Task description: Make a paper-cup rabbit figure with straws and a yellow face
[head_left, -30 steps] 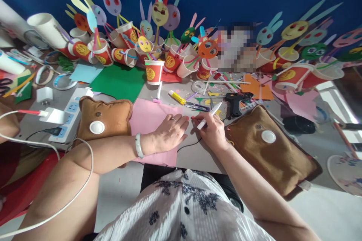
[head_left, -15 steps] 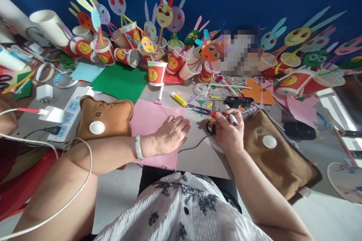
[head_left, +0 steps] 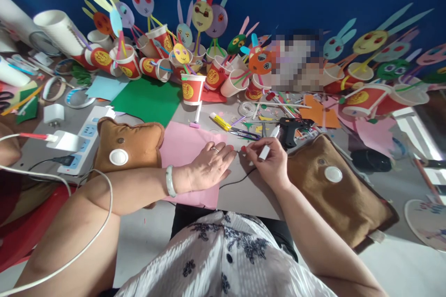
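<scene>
My left hand (head_left: 211,167) lies with its fingers stretched out over the right edge of a pink paper sheet (head_left: 188,139). Close by on its right, my right hand (head_left: 272,162) is closed around a white marker (head_left: 265,151), whose other end pokes up past the knuckles. A small red spot shows at the right fingertips; whether it is a nail or a scrap, I cannot tell. Just beyond the right hand sit a black glue gun (head_left: 291,131) and scissors (head_left: 242,134). A yellow utility knife (head_left: 220,121) lies further back, near an upright red paper cup (head_left: 193,90).
Brown cushion-like bags lie left (head_left: 127,144) and right (head_left: 331,190) of my hands. A power strip (head_left: 83,141) with a white cable is at left. Paper-cup rabbit figures (head_left: 202,18) line the blue wall, with green paper (head_left: 146,102) and orange paper (head_left: 318,111) before them.
My right hand has moved left, closer to my left hand, carrying the marker. The glue gun now shows more fully. My left hand has hardly moved, its fingers slightly straighter.
</scene>
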